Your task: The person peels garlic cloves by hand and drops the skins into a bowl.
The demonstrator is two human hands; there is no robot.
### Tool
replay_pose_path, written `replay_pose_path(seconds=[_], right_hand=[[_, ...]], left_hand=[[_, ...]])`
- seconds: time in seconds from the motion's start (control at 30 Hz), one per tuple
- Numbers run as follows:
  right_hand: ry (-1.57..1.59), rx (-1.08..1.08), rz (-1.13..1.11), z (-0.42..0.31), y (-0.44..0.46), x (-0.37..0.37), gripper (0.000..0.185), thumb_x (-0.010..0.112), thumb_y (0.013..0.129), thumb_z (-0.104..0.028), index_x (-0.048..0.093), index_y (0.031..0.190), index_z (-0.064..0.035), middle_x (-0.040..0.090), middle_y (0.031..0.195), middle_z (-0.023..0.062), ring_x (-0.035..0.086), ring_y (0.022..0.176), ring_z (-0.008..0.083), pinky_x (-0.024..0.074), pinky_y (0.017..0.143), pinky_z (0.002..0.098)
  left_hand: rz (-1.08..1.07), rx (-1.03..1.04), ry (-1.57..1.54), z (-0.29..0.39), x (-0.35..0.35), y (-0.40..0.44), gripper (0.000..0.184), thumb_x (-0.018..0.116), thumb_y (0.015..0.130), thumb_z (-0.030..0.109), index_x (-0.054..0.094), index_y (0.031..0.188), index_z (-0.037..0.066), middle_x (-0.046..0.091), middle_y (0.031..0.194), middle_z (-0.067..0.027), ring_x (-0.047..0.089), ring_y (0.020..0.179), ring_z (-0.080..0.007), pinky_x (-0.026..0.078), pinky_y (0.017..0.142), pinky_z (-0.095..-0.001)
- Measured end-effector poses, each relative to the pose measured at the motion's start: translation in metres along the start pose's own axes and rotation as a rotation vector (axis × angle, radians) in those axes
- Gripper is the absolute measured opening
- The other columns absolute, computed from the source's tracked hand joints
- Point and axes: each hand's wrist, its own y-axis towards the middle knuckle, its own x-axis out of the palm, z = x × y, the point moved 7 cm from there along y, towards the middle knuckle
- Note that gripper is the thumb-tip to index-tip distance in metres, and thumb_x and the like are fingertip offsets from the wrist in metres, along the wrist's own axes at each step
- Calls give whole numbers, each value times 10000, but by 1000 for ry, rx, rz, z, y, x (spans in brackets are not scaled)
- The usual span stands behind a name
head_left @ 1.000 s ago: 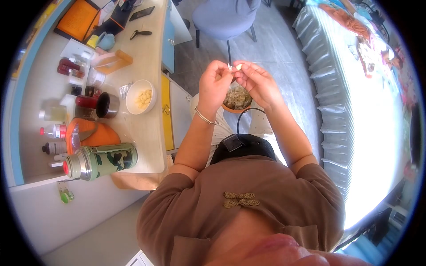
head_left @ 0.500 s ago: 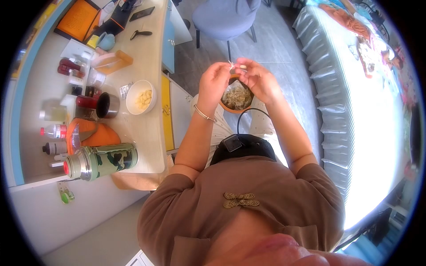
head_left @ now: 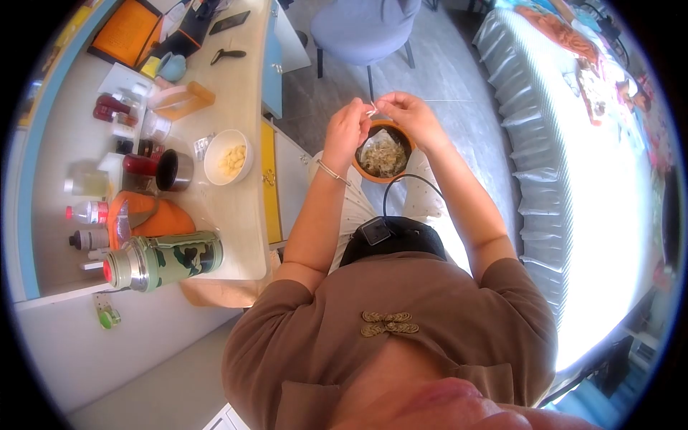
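Observation:
My left hand (head_left: 347, 130) and my right hand (head_left: 411, 119) meet above the bin, fingertips pinched close together. Between them is a small white garlic clove (head_left: 372, 111) with papery skin; the fingers cover most of it. Below, an orange-rimmed bin (head_left: 364, 171) stands between my legs, holding a heap of dry, pale brown garlic skins (head_left: 384, 156). On the desk to the left, a white bowl (head_left: 212, 167) contains pale yellow peeled garlic cloves (head_left: 231, 160).
Beside the bowl on the desk (head_left: 228, 236) stand a dark cup (head_left: 173, 170), several bottles and a camouflage thermos (head_left: 179, 259). A black peeler (head_left: 227, 55) and a phone (head_left: 229, 22) lie farther back. A grey chair (head_left: 367, 32) is ahead, a bed (head_left: 573, 215) at right.
The right hand has turned, and its fingers have closed in toward the left fingertips. The pale clove seen in the right fingers is now mostly hidden. The left hand has shifted slightly right.

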Motion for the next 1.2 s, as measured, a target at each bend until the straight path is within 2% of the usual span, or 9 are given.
replay_pose_path(seconds=[0.3,0.5,0.6,0.67,0.83,0.97,1.07,1.2], right_hand=[[-42,-14,33,15,9,-4,190,641,872,-182,656,955,-12,646,869,8,556,809,59,446,727,222],[-179,-35,101,10,6,-2,157,651,865,-164,661,927,-20,644,877,5,554,787,68,453,696,234],[-206,-158,82,11,9,2,125,675,837,-129,664,921,-36,617,852,11,554,748,90,452,670,249],[-546,-347,63,-7,3,10,154,668,819,-81,656,973,-71,593,835,17,555,730,122,460,667,263],[-643,-553,76,-13,2,14,141,678,772,-27,634,901,-63,558,812,56,548,700,176,459,637,281],[-696,-660,107,-14,1,14,122,680,760,-8,623,860,-49,557,801,69,535,681,190,454,618,287],[-624,-550,107,-8,3,10,85,657,758,-10,630,828,-50,554,767,78,545,728,236,450,639,331],[-581,-490,105,1,6,7,72,665,760,-12,632,814,-46,551,751,72,543,708,214,447,629,316]], left_hand=[[25,-43,11,-11,-9,1,477,382,984,366,587,1072,-55,473,616,5,377,458,-50,244,395,-194],[28,-62,-17,-14,-13,0,482,377,986,362,566,1107,-64,470,619,0,376,461,-54,242,394,-197],[6,-114,-97,-20,-15,3,488,379,980,377,554,1115,-58,463,627,-7,372,459,-60,246,394,-198],[-9,-159,-153,-25,-17,5,495,377,977,387,549,1118,-54,457,632,-9,367,456,-64,248,394,-198],[-169,-299,-444,-37,-13,7,496,352,973,394,537,1124,-41,407,643,5,350,457,-75,254,391,-202],[-201,-324,-513,-41,-12,8,476,353,970,380,532,1122,-34,390,640,15,349,460,-72,258,389,-201],[-275,-357,-612,-44,-11,8,468,352,967,365,530,1115,-42,377,633,20,340,456,-70,268,393,-198],[-340,-416,-768,-48,-8,7,465,367,959,335,495,1155,-67,364,624,30,338,454,-72,285,403,-195]])
